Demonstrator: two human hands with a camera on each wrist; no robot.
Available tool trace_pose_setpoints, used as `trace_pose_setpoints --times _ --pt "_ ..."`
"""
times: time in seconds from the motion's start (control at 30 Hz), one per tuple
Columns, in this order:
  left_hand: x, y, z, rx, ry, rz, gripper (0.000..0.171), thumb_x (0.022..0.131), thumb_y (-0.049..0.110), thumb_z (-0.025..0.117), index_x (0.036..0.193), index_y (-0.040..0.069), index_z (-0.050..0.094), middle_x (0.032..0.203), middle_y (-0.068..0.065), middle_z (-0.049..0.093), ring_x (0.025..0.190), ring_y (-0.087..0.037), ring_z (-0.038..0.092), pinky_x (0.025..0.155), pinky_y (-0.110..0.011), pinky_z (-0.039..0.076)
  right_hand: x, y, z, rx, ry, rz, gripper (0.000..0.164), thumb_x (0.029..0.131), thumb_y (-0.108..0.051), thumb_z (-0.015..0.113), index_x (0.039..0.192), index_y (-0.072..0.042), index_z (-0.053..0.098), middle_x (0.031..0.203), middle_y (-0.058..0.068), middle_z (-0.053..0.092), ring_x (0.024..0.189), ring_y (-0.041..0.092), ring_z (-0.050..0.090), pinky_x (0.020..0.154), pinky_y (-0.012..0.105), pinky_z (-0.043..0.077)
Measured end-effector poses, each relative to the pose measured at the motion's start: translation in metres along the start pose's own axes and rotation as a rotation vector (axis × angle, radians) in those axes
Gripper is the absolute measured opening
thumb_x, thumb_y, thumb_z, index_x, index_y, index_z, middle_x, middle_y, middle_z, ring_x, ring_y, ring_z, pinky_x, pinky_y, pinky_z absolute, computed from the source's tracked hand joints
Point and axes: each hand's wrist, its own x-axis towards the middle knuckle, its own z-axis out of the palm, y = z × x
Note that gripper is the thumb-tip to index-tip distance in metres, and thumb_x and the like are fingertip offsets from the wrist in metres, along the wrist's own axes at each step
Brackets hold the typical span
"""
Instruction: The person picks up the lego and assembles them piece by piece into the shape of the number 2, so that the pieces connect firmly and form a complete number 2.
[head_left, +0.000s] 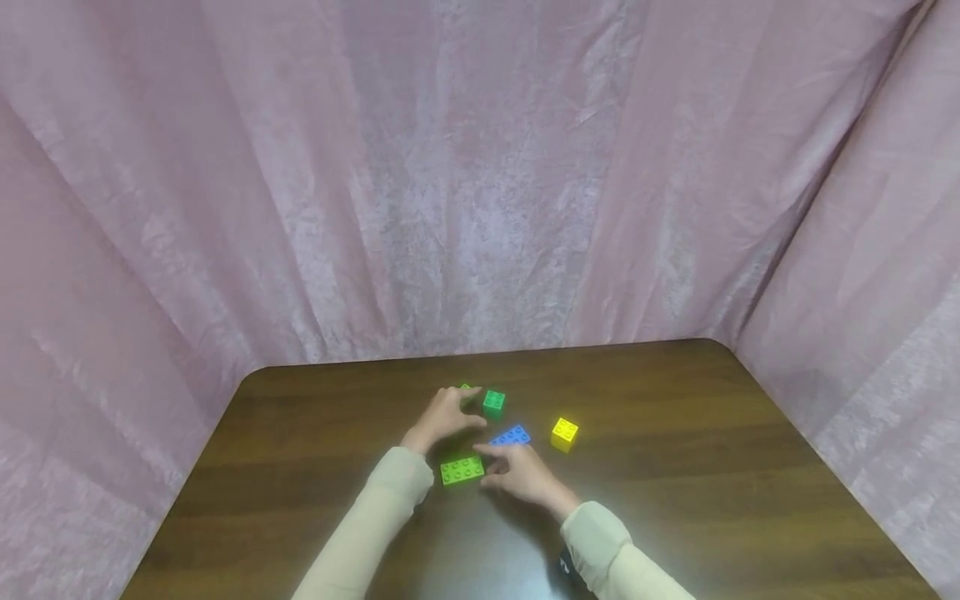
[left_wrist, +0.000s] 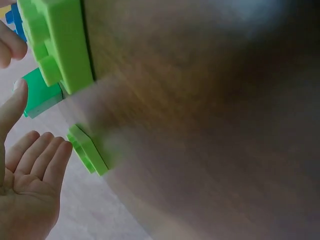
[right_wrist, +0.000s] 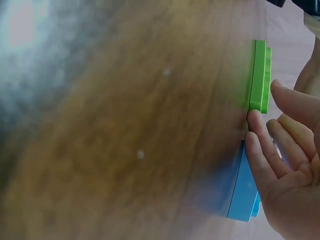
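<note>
My left hand (head_left: pixel 442 417) reaches toward the back of the table, its fingers extended beside a light green brick (left_wrist: pixel 87 150) partly hidden in the head view. Just right of those fingers stands a darker green brick (head_left: pixel 493 403). My right hand (head_left: pixel 521 475), fingers loosely extended and thumb apart, hovers close to the right end of a longer light green brick (head_left: pixel 462 471). It partly covers a blue brick (head_left: pixel 513 434) behind it. In the right wrist view, fingertips overlap the gap between the light green and blue bricks; whether they touch either is unclear. Neither hand grips anything.
A yellow brick (head_left: pixel 564 433) stands to the right of the blue one. The bricks lie on a dark brown wooden table (head_left: pixel 675 400) with rounded back corners. Pink curtains (head_left: pixel 480 183) hang behind and at both sides. A small black object (head_left: pixel 566 562) shows by the right cuff.
</note>
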Motion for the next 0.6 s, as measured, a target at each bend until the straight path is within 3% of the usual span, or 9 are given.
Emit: trace_pose_setpoints --times 0.07,0.17,0.37,0.6 --pt "0.003 0.0 0.0 -0.007 0.001 0.007 0.063 0.081 0.015 0.077 0.137 0.002 0.053 0.141 -0.019 0.054 0.096 -0.028 0.067 0.103 -0.044 0.05 0.001 0.0 -0.001 -0.001 0.001 -0.002 0.057 0.08 -0.004 0.074 0.134 -0.003 0.056 0.12 0.02 0.068 0.085 0.019 0.071 0.072 0.018 0.057" --pt "0.005 -0.001 0.0 -0.01 0.001 0.024 0.065 0.079 0.014 0.078 0.137 0.0 0.053 0.14 -0.019 0.055 0.131 -0.037 0.052 0.108 -0.049 0.045 0.002 0.002 0.0 0.0 -0.006 -0.004 0.057 0.08 -0.003 0.074 0.134 -0.002 0.056 0.123 0.021 0.066 0.085 0.019 0.071 0.071 0.017 0.056" --pt "0.012 -0.005 0.002 0.014 -0.011 0.048 0.067 0.077 0.014 0.081 0.136 -0.001 0.053 0.14 -0.02 0.056 0.128 -0.037 0.054 0.11 -0.049 0.044 0.004 0.003 0.001 -0.011 -0.008 -0.009 0.058 0.08 -0.003 0.074 0.135 -0.003 0.055 0.118 0.02 0.069 0.082 0.016 0.07 0.07 0.016 0.056" --pt "0.021 -0.006 0.005 0.054 -0.031 0.027 0.067 0.075 0.017 0.083 0.135 0.003 0.055 0.138 -0.016 0.059 0.123 -0.033 0.056 0.109 -0.049 0.044 0.004 0.002 0.001 -0.078 -0.011 -0.041 0.054 0.079 -0.003 0.074 0.131 -0.001 0.058 0.104 0.017 0.072 0.071 0.008 0.066 0.065 0.015 0.053"
